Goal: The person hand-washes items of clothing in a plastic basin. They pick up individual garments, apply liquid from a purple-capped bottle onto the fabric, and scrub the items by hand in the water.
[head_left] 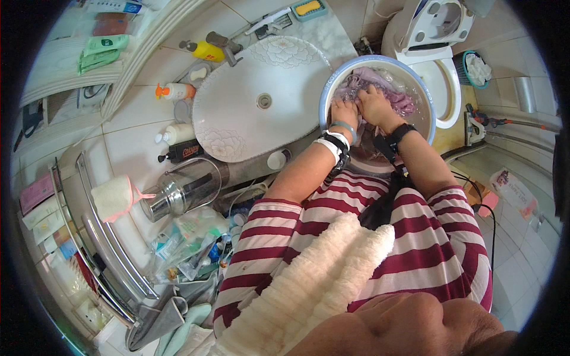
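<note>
Wet pinkish-purple cloth [402, 103] lies in water inside a round basin [373, 60] with a white and blue rim. Both hands are down in the basin, side by side on the cloth. My left hand [344, 113] has its fingers curled down into the fabric, the tips hidden. Just right of it, my right hand [377, 108] grips the same cloth with bent fingers. Small bubbles show in the water around the fabric. Each wrist carries a dark strap, and the left one also has a white band.
Left of the basin is an oval white sink [234, 89], with a yellow bottle [208, 51] and an orange-topped pump bottle [177, 91] along its edge. A toilet seat [453, 98] adjoins the basin's right side. Plastic bags [184, 243] pile up below the sink.
</note>
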Demonstrator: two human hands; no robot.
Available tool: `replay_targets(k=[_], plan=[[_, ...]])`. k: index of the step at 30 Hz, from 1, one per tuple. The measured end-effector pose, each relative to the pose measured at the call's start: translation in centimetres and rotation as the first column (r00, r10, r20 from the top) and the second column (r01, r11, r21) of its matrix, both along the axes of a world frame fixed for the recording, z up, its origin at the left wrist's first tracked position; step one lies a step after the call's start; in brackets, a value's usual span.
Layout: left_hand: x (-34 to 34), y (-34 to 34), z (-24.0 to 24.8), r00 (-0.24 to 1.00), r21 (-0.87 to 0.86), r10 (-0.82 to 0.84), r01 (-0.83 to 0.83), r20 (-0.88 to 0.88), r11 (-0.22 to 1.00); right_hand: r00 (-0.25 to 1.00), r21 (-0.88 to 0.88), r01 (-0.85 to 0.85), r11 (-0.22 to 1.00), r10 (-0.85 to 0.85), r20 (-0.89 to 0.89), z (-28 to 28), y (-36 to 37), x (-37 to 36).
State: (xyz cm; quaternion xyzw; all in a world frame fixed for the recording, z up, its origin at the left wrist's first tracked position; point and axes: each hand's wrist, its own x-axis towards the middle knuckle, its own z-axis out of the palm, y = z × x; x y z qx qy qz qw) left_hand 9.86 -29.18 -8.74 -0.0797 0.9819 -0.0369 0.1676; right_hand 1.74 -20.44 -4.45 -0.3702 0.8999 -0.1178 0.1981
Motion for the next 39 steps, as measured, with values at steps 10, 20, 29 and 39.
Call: replay_targets(k=[10,20,29,39], plan=[[0.1,-0.3,1.9,0.999,0.055,0.018,-0.016,-0.028,0.998,0.975,-0.137,0.061,0.989,-0.029,0.222,-4.1,-1.6,-6.4],[-0.4,-0.4,0.6,0.999,0.107,0.044,-0.045,0.008,0.993,0.977,-0.177,-0.206,0.962,0.212,0.019,-1.6,3.2,-1.5],[-0.4,-0.5,1.6,0.998,0.103,0.042,-0.047,0.048,0.994,0.998,0.017,0.041,0.999,-0.042,0.042,-0.5,-1.7,-2.6],[-0.7,-0.8,-1.2,0.983,0.036,0.054,-0.048,-0.177,0.998,0.946,-0.196,-0.240,0.951,0.274,0.171,2.6,5.5,-1.5]])
